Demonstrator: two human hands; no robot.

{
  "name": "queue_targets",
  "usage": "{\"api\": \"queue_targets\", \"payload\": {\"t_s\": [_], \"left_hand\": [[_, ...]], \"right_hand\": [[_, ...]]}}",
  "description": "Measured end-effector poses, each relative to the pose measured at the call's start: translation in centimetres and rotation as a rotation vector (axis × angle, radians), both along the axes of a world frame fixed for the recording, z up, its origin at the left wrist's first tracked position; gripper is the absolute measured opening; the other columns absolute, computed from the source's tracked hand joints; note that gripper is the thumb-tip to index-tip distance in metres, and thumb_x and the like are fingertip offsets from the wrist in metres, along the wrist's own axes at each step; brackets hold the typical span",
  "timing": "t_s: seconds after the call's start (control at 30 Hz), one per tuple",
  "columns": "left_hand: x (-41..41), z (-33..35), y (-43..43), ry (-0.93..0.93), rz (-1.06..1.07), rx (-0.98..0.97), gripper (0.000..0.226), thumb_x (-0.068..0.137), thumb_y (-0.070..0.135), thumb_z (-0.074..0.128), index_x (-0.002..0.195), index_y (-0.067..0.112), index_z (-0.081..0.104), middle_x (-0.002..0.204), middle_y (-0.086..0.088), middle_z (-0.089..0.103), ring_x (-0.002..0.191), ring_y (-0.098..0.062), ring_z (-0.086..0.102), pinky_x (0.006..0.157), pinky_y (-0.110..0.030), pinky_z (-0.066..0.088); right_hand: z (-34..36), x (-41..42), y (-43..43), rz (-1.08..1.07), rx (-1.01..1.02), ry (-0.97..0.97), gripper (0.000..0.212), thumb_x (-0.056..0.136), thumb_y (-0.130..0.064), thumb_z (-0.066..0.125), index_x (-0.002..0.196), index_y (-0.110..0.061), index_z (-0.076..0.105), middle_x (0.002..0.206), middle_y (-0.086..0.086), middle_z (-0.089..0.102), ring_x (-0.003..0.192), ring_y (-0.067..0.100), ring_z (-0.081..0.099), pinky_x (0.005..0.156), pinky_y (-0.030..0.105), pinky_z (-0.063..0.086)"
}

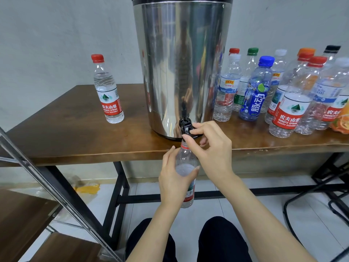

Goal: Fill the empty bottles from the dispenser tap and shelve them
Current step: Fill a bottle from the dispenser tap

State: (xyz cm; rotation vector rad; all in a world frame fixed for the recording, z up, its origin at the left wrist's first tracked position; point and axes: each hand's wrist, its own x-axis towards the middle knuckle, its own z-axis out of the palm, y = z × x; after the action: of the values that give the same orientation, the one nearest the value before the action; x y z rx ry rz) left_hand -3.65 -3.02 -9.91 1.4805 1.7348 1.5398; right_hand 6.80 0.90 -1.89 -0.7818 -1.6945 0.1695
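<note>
Mirror-polished steel on the tall cylindrical dispenser drum at 12 o'clock; glossy black plastic on its small tap. Smooth, faintly sheened brown wooden tabletop. Clear thin plastic in the uncapped bottle. Matt black metal table legs at 7 o'clock.

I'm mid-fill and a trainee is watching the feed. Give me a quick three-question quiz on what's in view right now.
1. True or false: the left hand holds the uncapped bottle with its mouth under the tap.
2. The right hand pinches: A the tap, B a bottle cap, C the table edge.
3. Fill in: the lone bottle left of the dispenser has a ___ cap.
Key: 1 true; 2 A; 3 red.
</note>
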Motion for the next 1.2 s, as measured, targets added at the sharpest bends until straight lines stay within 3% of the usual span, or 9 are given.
{"api": "queue_targets", "payload": {"t_s": [0.37, 0.67, 0.9, 1.0, 1.2], "left_hand": [[-0.03, -0.09, 0.05, -0.003, 0.006, 0.001, 0.075, 0.070, 0.033, 0.085, 0.135, 0.034, 0.048, 0.143, 0.024, 0.041, 0.124, 0.009, 0.042, 0.093, -0.008, 0.033], [0.01, 0.15, -0.04, -0.002, 0.008, -0.011, 0.074, 0.070, 0.032, 0.085, 0.134, 0.036, 0.049, 0.144, 0.023, 0.041, 0.122, 0.009, 0.041, 0.089, -0.001, 0.029], [0.04, 0.19, -0.08, 0.011, 0.011, -0.011, 0.072, 0.071, 0.032, 0.086, 0.134, 0.034, 0.050, 0.144, 0.023, 0.040, 0.120, 0.012, 0.039, 0.084, 0.005, 0.030], [0.05, 0.12, -0.04, 0.010, 0.015, -0.002, 0.073, 0.071, 0.030, 0.086, 0.134, 0.032, 0.050, 0.144, 0.022, 0.041, 0.122, 0.012, 0.038, 0.086, 0.008, 0.028], [0.03, -0.06, 0.02, 0.037, 0.022, 0.003, 0.073, 0.072, 0.032, 0.086, 0.136, 0.028, 0.051, 0.146, 0.018, 0.041, 0.120, 0.014, 0.036, 0.087, 0.008, 0.026]], "right_hand": [[-0.04, -0.05, 0.01, -0.002, 0.012, -0.001, 0.028, 0.088, -0.040, 0.065, 0.088, -0.012, 0.069, 0.106, -0.006, 0.066, 0.062, 0.009, 0.052, 0.059, 0.017, 0.047], [-0.14, -0.05, 0.20, 0.011, 0.031, 0.020, 0.027, 0.087, -0.037, 0.067, 0.087, -0.010, 0.069, 0.106, -0.003, 0.066, 0.060, 0.010, 0.052, 0.057, 0.021, 0.049], [-0.27, -0.09, 0.40, 0.012, 0.062, 0.026, 0.024, 0.087, -0.034, 0.068, 0.086, -0.009, 0.069, 0.106, -0.002, 0.066, 0.058, 0.006, 0.049, 0.058, 0.016, 0.045], [-0.38, -0.18, 0.55, 0.019, 0.071, 0.037, 0.025, 0.087, -0.033, 0.068, 0.086, -0.008, 0.069, 0.105, -0.001, 0.067, 0.064, 0.008, 0.055, 0.058, 0.019, 0.049], [-0.90, 0.39, 0.75, 0.001, 0.097, -0.010, 0.033, 0.096, -0.039, 0.057, 0.096, -0.009, 0.070, 0.112, -0.001, 0.067, 0.096, 0.010, 0.062, 0.066, 0.029, 0.056]]}}
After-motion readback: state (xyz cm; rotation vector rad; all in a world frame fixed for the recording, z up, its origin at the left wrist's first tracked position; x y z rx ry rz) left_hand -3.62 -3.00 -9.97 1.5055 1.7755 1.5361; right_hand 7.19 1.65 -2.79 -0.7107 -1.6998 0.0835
